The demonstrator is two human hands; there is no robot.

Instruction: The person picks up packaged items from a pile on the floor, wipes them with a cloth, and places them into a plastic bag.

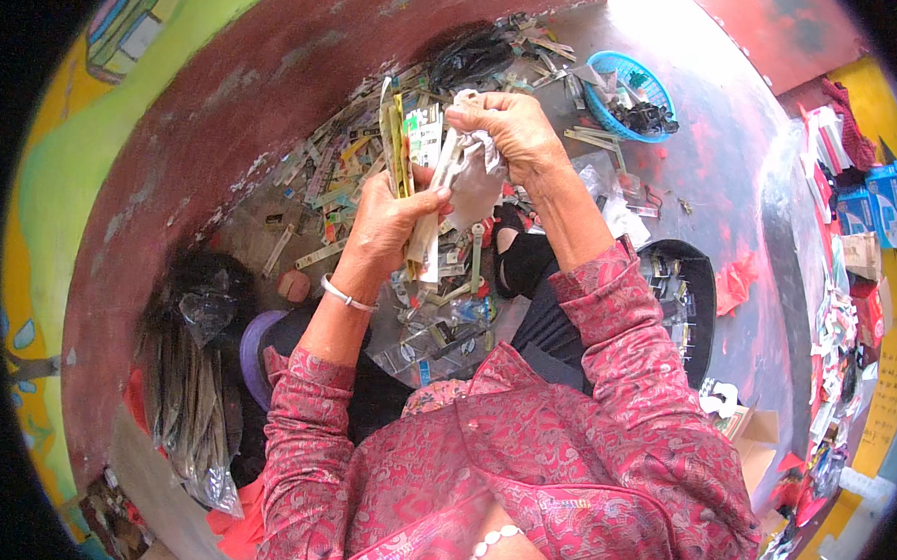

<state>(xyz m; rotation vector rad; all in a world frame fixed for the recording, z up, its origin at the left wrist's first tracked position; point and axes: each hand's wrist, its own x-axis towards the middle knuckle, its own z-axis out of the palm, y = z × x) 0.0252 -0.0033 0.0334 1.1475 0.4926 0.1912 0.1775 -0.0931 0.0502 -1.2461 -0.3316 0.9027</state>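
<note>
In front of my chest, my left hand is closed round a bunch of thin flat strips, yellowish and pale, standing roughly upright. A white and green printed card is among them. My right hand is close beside it on the right, fingers pinching a crumpled greyish-white cloth. The cloth hangs below those fingers against a pale strip at the edge of the bunch. A heap of similar strips and small scraps spreads over the floor beyond and beneath my hands.
A blue plastic basket with dark and pale pieces stands at the far right. Right of my legs is a black tray holding small parts. A bundle in clear plastic lies left. A dark red wall curves along the left.
</note>
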